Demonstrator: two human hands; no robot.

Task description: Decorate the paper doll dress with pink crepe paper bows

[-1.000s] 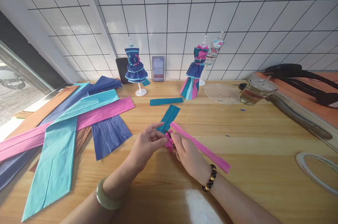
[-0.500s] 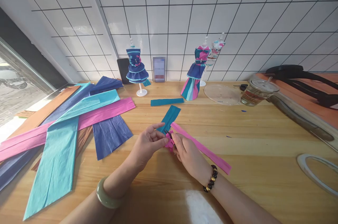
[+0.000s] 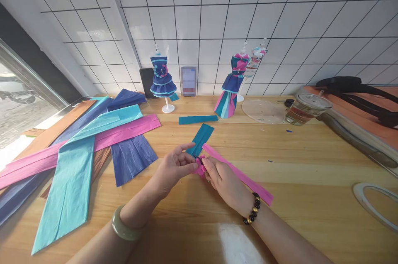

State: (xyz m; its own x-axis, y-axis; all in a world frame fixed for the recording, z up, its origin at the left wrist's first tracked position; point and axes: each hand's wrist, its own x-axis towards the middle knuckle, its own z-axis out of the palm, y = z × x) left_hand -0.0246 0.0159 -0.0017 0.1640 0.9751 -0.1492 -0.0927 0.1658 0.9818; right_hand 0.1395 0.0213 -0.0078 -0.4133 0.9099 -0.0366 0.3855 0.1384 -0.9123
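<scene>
Between the thumb and finger of my left hand [image 3: 172,170] is a small crumpled piece of bright pink paper [image 3: 200,169]. My right hand [image 3: 224,179] is closed around a thin dark pointed tool [image 3: 198,157]; its tip lies at the top of the pink piece, and its other parts are hidden by my fingers, so its exact kind is unclear. Just beyond my fingertips lies a teal crepe paper strip [image 3: 202,137]. A long pink paper strip [image 3: 245,179] runs from behind my right hand toward the lower right.
Long crepe paper strips [image 3: 74,185] overlap on the left. Small dress forms in paper dresses [image 3: 163,83] [image 3: 231,83] stand along the tiled wall. Near them are a phone [image 3: 188,81], a clear round lid [image 3: 263,111] and a lidded cup [image 3: 306,110]. A white ring [image 3: 360,191] lies far right.
The view has shifted slightly, so the table things appear a little further right. Both hands keep almost the same place and hold on the pink piece and the tool.
</scene>
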